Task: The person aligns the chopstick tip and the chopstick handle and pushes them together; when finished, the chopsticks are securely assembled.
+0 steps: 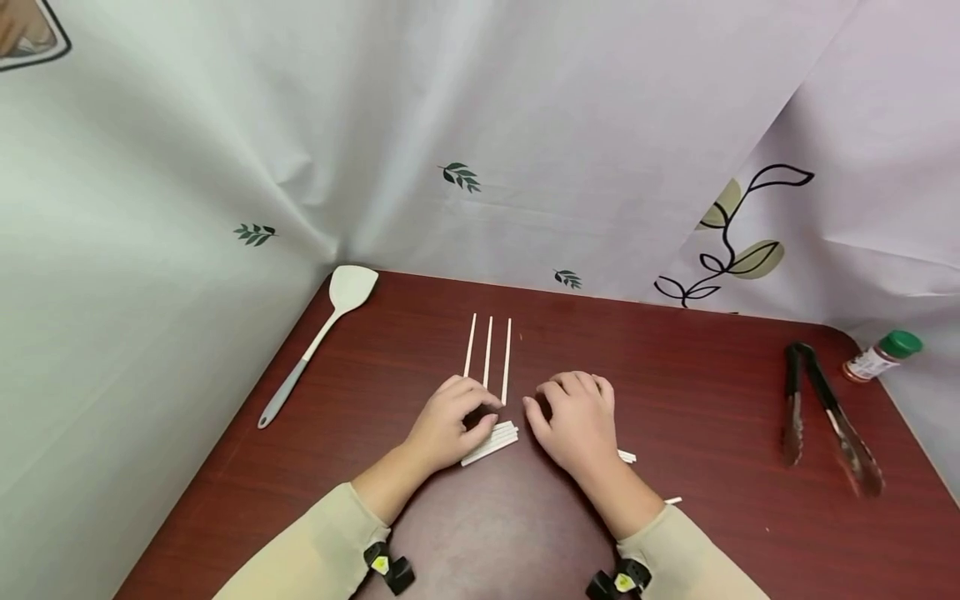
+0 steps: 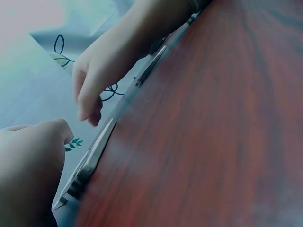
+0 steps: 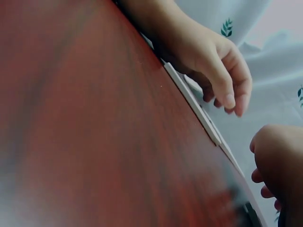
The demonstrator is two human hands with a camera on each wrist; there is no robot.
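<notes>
Three thin white sticks [image 1: 488,352] lie side by side on the table, pointing away from me. My left hand [image 1: 448,423] hovers low at their near ends, its index fingertip at or close to the rightmost stick. Below its thumb lies a bunch of white sticks [image 1: 491,443], also seen edge-on as white sticks [image 3: 194,104] in the right wrist view. To the right, my right hand [image 1: 579,421] bends its fingers loosely, with nothing visible in them. Other white sticks [image 1: 627,457] poke out from behind it, partly hidden. Both hands' undersides are hidden in the head view.
A white turner with a grey handle [image 1: 303,360] lies along the left table edge. Black-handled tongs [image 1: 825,400] lie spread on the right, near a green-capped bottle [image 1: 879,357]. One stick end [image 1: 673,501] shows beside the right sleeve. A patterned curtain [image 1: 525,167] hangs behind the table.
</notes>
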